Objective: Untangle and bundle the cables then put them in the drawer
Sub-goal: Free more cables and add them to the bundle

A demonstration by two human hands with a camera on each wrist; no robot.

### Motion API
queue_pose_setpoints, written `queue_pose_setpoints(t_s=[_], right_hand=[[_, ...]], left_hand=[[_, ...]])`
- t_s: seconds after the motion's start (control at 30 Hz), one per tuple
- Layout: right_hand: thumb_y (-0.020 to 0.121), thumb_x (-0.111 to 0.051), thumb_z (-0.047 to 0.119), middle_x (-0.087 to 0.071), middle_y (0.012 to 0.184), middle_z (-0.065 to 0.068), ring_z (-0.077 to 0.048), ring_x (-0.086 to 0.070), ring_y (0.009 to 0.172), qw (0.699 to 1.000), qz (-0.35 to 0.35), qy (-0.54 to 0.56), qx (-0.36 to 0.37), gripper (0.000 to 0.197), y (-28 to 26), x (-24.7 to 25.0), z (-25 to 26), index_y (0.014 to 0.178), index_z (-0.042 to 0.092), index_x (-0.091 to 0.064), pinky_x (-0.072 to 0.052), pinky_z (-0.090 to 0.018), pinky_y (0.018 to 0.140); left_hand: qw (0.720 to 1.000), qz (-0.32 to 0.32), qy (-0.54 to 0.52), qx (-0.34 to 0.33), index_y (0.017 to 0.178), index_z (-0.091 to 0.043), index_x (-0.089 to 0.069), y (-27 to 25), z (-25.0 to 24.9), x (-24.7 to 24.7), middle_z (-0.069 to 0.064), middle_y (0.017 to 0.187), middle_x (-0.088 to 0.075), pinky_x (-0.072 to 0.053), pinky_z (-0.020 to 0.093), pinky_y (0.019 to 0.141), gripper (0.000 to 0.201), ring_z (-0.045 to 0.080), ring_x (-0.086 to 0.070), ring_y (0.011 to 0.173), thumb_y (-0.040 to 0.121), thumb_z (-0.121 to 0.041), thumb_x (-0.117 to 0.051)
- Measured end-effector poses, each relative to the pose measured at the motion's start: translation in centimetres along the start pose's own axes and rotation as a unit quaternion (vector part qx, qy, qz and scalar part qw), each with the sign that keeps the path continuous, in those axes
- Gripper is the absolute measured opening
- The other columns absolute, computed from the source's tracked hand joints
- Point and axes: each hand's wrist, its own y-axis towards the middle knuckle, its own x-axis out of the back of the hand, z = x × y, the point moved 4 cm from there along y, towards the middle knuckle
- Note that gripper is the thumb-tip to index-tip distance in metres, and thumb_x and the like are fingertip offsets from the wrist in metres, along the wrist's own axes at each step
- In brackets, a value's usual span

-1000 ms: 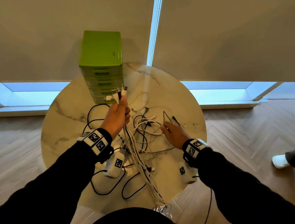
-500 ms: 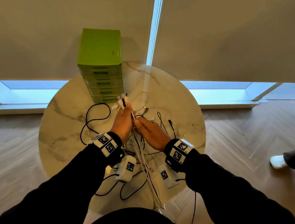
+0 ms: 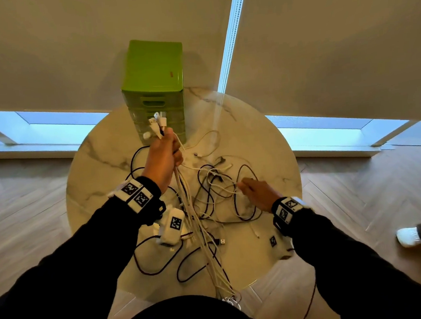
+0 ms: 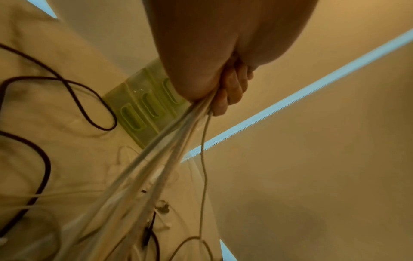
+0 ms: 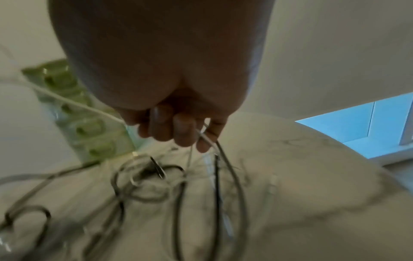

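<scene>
A person in dark sleeves stands over a round marble table [image 3: 99,168], sorting a tangle of charging leads. The left hand [image 3: 163,160] is raised above the tabletop, fist closed around a bunch of white cables [image 3: 200,235]; their plug ends [image 3: 157,124] fan out above the knuckles, in front of the green drawer unit [image 3: 153,70], while the long strands run down toward the near edge of the table and hang over it. From the left wrist camera, the curled fingers [image 4: 232,88] clamp those pale strands [image 4: 156,159] into one tight sheaf, with one thinner lead dropping loose to the right of it. The right hand [image 3: 258,194], lower and to the right, well apart from the left, reaches into the loose heap of black and white cables [image 3: 219,183] still spread across the middle of the table. The right wrist camera, though blurred, shows its fingertips [image 5: 185,130] pinching a thin white cable [image 5: 206,138], with dark loops [image 5: 178,185] on the marble below. More black loops [image 3: 159,261] lie on the near-left part of the table. The drawer unit stands at the far edge of the table, against a pale window blind [image 3: 321,50], all its drawers pushed in. At the far right of the head view, a white shoe [image 3: 409,236] rests on the wooden floor [image 3: 358,190].
</scene>
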Motion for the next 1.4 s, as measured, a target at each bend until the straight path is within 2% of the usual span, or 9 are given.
queue_pose_setpoints(t_s=[0.17, 0.33, 0.43, 0.57, 0.73, 0.87, 1.0, 1.1, 1.4], right_hand=[[0.104, -0.041, 0.042, -0.058, 0.073, -0.004, -0.024, -0.05, 0.07, 0.987, -0.14, 0.077, 0.021, 0.033, 2.3, 3.9, 5.9, 0.082, 0.019, -0.048, -0.039, -0.034, 0.067], [0.107, -0.039, 0.04, -0.064, 0.084, 0.001, -0.015, -0.061, 0.079, 0.978, -0.092, 0.127, 0.14, 0.028, 0.8, 3.4, 12.1, 0.093, 0.023, -0.056, -0.049, -0.037, 0.078], [0.108, -0.038, 0.035, -0.061, 0.091, 0.016, 0.006, -0.057, 0.08, 0.968, -0.023, 0.172, 0.179, 0.021, -0.2, 2.2, 13.1, 0.105, 0.033, -0.059, -0.047, -0.02, 0.078], [0.108, -0.035, 0.042, -0.053, 0.074, 0.012, -0.002, -0.048, 0.066, 0.977, 0.045, 0.146, 0.152, 0.036, -0.6, 1.4, 11.2, 0.086, 0.021, -0.055, -0.042, -0.025, 0.073], [0.108, -0.032, 0.044, -0.053, 0.075, 0.004, -0.016, -0.049, 0.07, 0.992, 0.063, 0.008, 0.106, 0.038, -0.4, 1.4, 6.0, 0.076, 0.028, -0.048, -0.043, -0.036, 0.076], [0.108, -0.03, 0.043, -0.054, 0.077, 0.0, -0.021, -0.051, 0.074, 0.995, 0.083, -0.036, 0.03, 0.039, -0.1, 1.4, 1.5, 0.08, 0.024, -0.048, -0.044, -0.036, 0.079], [0.108, -0.03, 0.043, -0.062, 0.076, 0.0, -0.021, -0.059, 0.077, 0.993, 0.099, -0.056, -0.018, 0.044, 0.1, 1.4, -1.2, 0.092, 0.015, -0.061, -0.047, -0.036, 0.084], [0.108, -0.036, 0.034, -0.069, 0.078, 0.001, -0.022, -0.064, 0.083, 0.997, 0.067, -0.043, 0.01, 0.037, 0.3, 2.2, 0.1, 0.098, 0.013, -0.065, -0.048, -0.035, 0.085], [0.107, -0.042, 0.031, -0.075, 0.08, -0.013, -0.023, -0.072, 0.072, 0.981, 0.038, 0.16, 0.102, 0.032, 0.5, 4.2, 10.6, 0.11, 0.006, -0.062, -0.059, -0.036, 0.072]], left_hand=[[0.984, 0.053, 0.17, -0.003, 0.091, -0.02, -0.055, -2.1, 2.6, -2.4, -0.009, 0.069, -0.045, -0.036, 0.025, 0.062, 0.026, 0.008, -0.041, 0.062, 0.108, -0.033, -0.041], [0.983, 0.057, 0.175, 0.024, 0.117, -0.002, -0.06, -3.6, 2.0, -4.3, 0.026, 0.109, -0.062, -0.048, 0.058, 0.086, 0.049, 0.042, -0.057, 0.101, 0.106, -0.044, -0.039], [0.985, 0.058, 0.16, 0.006, 0.095, -0.006, -0.062, -3.6, 1.1, -4.6, 0.005, 0.064, -0.067, -0.045, 0.045, 0.058, 0.039, 0.023, -0.064, 0.064, 0.108, -0.035, -0.04], [0.988, -0.009, 0.157, 0.002, 0.102, -0.014, -0.056, -2.5, 1.9, -3.2, 0.006, 0.076, -0.056, -0.048, 0.055, 0.082, 0.026, 0.043, -0.054, 0.082, 0.106, -0.038, -0.045], [0.988, -0.063, 0.142, -0.026, 0.114, -0.017, -0.054, -1.5, 1.6, -1.3, -0.004, 0.076, -0.045, -0.037, 0.04, 0.075, 0.029, 0.013, -0.041, 0.066, 0.104, -0.043, -0.045], [0.986, -0.098, 0.129, -0.046, 0.133, -0.013, -0.048, -1.2, 0.3, -0.2, 0.029, 0.104, -0.059, -0.047, 0.056, 0.09, 0.046, 0.046, -0.055, 0.093, 0.102, -0.047, -0.044], [0.983, -0.115, 0.128, -0.057, 0.142, -0.002, -0.037, -1.4, -0.6, 1.2, 0.027, 0.092, -0.059, -0.052, 0.048, 0.079, 0.06, 0.039, -0.06, 0.084, 0.103, -0.047, -0.043], [0.981, -0.118, 0.145, -0.057, 0.141, -0.002, -0.037, -1.5, -0.4, 1.7, 0.038, 0.133, -0.048, -0.04, 0.063, 0.104, 0.062, 0.054, -0.047, 0.122, 0.102, -0.049, -0.042], [0.985, -0.067, 0.138, -0.082, 0.101, -0.022, -0.053, -2.8, -0.1, 0.2, -0.005, 0.074, -0.045, -0.041, 0.033, 0.07, 0.009, 0.014, -0.044, 0.07, 0.105, -0.029, -0.049]])
